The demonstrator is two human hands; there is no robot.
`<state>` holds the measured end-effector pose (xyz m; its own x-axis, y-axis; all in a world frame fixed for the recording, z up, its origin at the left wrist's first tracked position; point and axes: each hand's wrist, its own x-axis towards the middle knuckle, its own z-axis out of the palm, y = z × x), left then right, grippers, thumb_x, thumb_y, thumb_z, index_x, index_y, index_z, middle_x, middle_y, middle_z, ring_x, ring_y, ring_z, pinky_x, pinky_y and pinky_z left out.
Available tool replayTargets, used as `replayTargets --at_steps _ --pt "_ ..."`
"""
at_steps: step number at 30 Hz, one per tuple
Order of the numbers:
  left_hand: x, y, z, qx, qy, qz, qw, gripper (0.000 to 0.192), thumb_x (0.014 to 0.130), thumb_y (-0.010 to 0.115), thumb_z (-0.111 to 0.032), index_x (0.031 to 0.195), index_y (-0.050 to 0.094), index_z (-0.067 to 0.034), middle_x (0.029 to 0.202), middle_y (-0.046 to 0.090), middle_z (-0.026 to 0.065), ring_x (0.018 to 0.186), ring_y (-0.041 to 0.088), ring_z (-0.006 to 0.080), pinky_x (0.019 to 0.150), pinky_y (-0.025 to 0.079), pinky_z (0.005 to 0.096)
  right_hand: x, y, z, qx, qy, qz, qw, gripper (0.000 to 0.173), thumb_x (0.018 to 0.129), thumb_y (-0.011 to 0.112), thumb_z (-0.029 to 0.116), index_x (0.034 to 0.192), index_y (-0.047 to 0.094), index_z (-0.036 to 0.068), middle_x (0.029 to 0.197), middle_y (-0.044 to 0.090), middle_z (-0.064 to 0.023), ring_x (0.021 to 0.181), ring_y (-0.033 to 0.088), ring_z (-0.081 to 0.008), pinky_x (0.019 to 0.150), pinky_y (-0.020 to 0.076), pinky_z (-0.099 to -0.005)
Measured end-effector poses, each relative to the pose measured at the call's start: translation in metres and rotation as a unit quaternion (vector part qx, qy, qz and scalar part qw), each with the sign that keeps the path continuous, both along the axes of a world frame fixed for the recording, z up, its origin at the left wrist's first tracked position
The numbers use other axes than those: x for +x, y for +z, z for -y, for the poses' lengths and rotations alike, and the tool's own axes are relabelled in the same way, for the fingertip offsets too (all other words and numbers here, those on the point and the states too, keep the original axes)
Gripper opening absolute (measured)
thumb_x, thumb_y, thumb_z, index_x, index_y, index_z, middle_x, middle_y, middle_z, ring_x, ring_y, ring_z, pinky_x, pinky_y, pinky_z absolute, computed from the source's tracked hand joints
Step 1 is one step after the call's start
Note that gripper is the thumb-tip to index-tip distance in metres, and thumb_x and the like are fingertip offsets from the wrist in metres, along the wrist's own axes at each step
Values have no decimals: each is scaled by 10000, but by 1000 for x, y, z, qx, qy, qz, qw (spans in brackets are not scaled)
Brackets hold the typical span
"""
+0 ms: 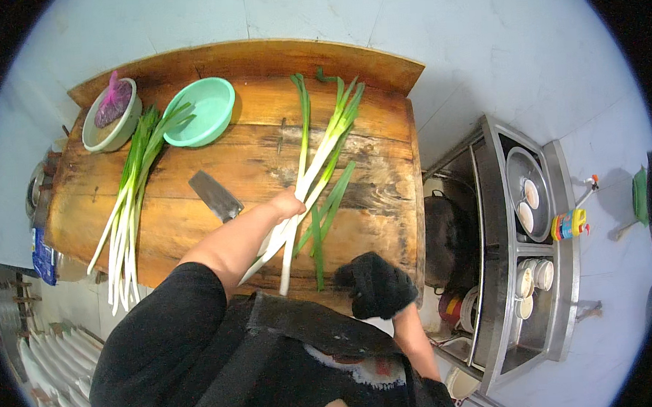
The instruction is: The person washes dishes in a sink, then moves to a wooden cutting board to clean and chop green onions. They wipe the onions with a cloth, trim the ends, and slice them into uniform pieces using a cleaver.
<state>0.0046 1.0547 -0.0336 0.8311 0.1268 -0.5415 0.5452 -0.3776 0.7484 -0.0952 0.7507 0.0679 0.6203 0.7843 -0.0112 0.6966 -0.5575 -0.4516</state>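
Note:
My left hand [288, 204] is bare and closed around the white stalks of a few large green onions [324, 162], their green tops pointing toward the back of the wooden table. Under my left forearm lies a cleaver [215, 194]; its blade shows and its handle is hidden. Loose green leaves [334, 203] lie just right of the held stalks. My right hand [383, 286] wears a black glove and hovers by the table's front right edge. Its fingers are too dark to make out clearly. Another bunch of green onions [129, 186] rests at the left, white ends overhanging the front edge.
Behind that bunch, a mint-green basin [210, 113] touches some leaf tips. Beside it, a pale bowl [113, 134] holds a purple plastic bag [113, 104]. A raised wooden board [252, 58] lines the table's back. Right of the table stands a steel sink unit [497, 250] with bowls and a yellow bottle [569, 224].

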Motion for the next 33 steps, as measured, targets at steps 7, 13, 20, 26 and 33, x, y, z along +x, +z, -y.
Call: replayTargets --at_steps 7,13,20,26,33 --pt "-26 77 -27 -236 2 -67 969 419 685 641 -23 1095 563 3 884 624 130 756 604 245 654 518 407 97 -142 -73 426 -32 -341 838 298 804 581 201 1071 571 69 1003 607 -126 920 579 -289 853 459 -401" --pt "-72 109 -12 149 -253 -13 956 562 619 700 -80 1129 490 25 976 633 207 922 620 305 783 497 377 110 -107 -186 600 -326 -613 397 170 850 637 158 971 612 40 964 642 -90 849 616 -236 732 519 -364" --pt "-138 147 -44 178 -260 5 949 601 680 618 -34 1239 397 -7 1067 604 237 1032 578 342 869 452 387 142 -64 -204 599 -437 -590 319 157 719 658 40 862 615 -7 843 629 -110 753 608 -266 687 517 -380" --pt "-206 192 -70 157 -256 -18 954 642 686 617 -16 1290 403 -42 1088 598 220 1060 558 336 900 433 363 181 -92 -197 647 -445 -533 316 264 745 659 84 984 617 -19 962 631 -125 835 604 -263 732 503 -383" --pt "-297 233 -108 138 -225 -79 961 614 688 623 -4 1270 434 -52 1083 603 211 1062 571 303 899 441 347 222 -106 -135 674 -491 -483 269 219 815 589 191 982 613 52 975 632 -96 840 598 -288 795 485 -399"
